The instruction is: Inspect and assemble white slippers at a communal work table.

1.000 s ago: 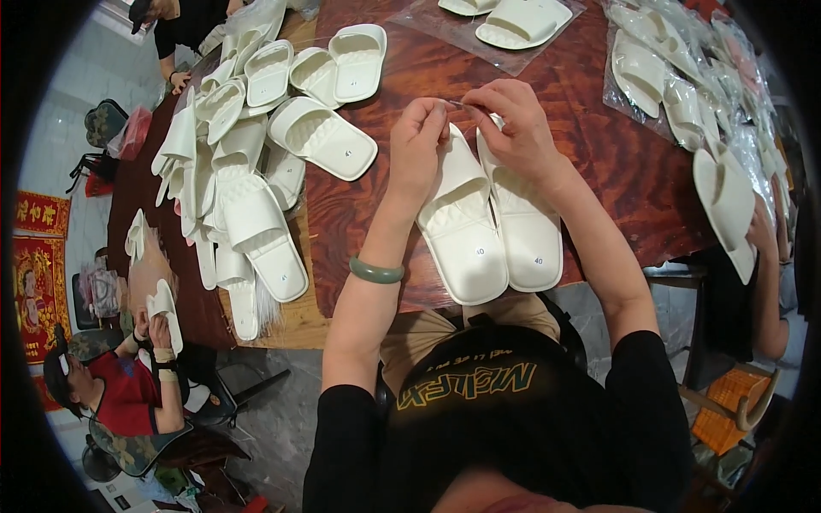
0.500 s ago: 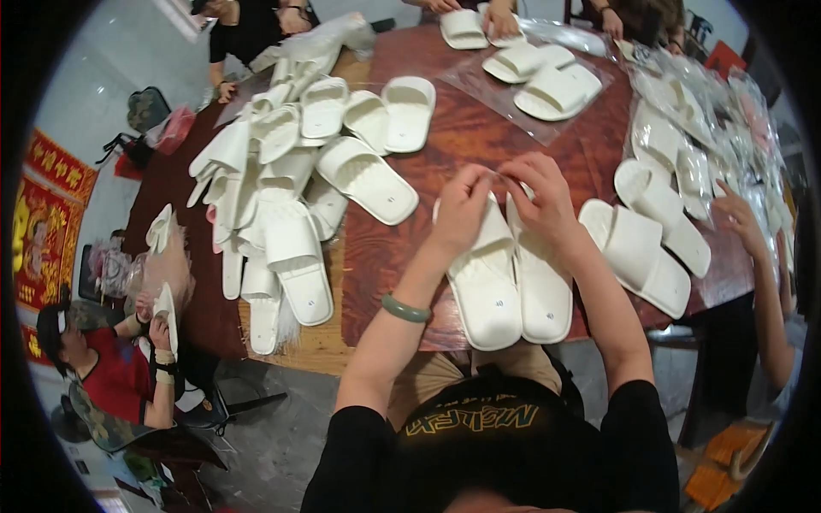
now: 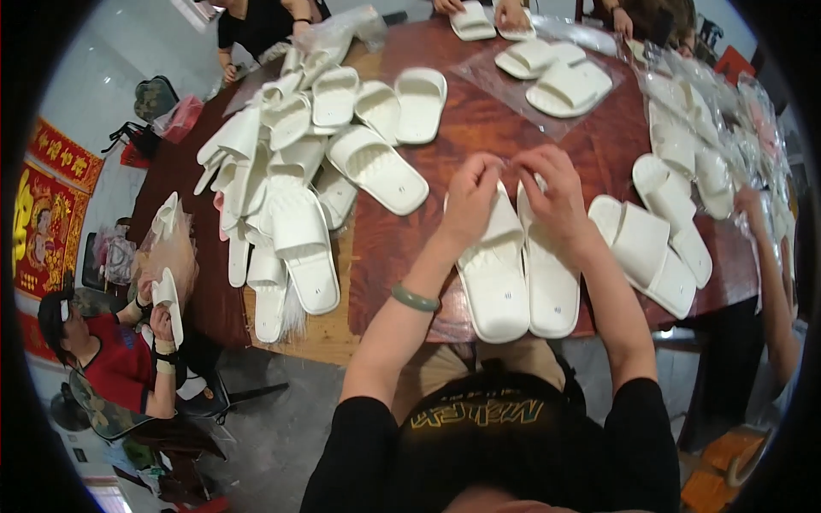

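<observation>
1. Centrally, a pair of white slippers (image 3: 520, 274) is laid side by side on the dark red wooden table (image 3: 445, 111), soles down, heels toward the near table edge.
2. The left hand (image 3: 473, 198) is held over the toe end of the left slipper, its fingers curled and pinched together at the fingertips; what is pinched is too small to be made out.
3. The right hand (image 3: 556, 192) is held over the toe end of the right slipper, fingers likewise bent and pinched; the two hands' fingertips nearly meet above the gap between the toes.
4. A green bangle (image 3: 415, 297) is worn on the left wrist.
5. A large heap of white slippers (image 3: 291, 188) is piled to the left of the pair, partly overlapping a lighter wooden board at the table's near left corner.
6. Another loose pair (image 3: 654, 244) is seen just to the right of the right forearm, close to the table edge.
7. A clear plastic bag (image 3: 547, 94) with a slipper pair on it is spread further back on the table.
8. At the lower left, a seated person in a red shirt (image 3: 120, 368) is seen holding a single white slipper upright.
9. At the right edge, another person's forearm (image 3: 770, 282) is reached onto the table beside bagged slippers.
</observation>
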### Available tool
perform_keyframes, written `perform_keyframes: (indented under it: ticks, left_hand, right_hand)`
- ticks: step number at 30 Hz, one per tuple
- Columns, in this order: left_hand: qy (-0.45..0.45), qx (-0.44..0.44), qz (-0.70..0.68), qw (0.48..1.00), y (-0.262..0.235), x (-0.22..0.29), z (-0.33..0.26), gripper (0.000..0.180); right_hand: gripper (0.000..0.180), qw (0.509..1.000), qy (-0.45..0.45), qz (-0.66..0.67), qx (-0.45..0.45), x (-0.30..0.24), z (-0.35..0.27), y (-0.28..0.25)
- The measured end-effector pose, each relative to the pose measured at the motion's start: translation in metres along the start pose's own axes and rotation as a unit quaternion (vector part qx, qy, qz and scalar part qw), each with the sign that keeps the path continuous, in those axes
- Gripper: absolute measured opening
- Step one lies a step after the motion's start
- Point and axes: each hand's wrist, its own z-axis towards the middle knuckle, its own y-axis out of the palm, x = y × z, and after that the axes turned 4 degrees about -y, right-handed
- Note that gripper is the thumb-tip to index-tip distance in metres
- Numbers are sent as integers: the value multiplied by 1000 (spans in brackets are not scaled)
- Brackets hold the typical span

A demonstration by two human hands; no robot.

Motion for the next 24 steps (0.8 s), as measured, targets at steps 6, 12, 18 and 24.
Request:
perform_keyframes:
  ticks: [6,12,18,24]
  left_hand:
    - [-78,-7,-79,994,-4,3,4,15]
    - [-57,-22,-70,996,-3,0,5,15]
    - [-68,-39,-99,992,-1,5,-1,15]
    - [-53,-35,-80,995,1,7,-1,15]
  right_hand:
    - [14,1000,-11,7,1,-2,6,2]
    - [18,1000,8,10,-13,0,0,-1]
    - [15,1000,-9,14,15,1,-2,3]
    - [15,1000,0,24,5,1,-2,2]
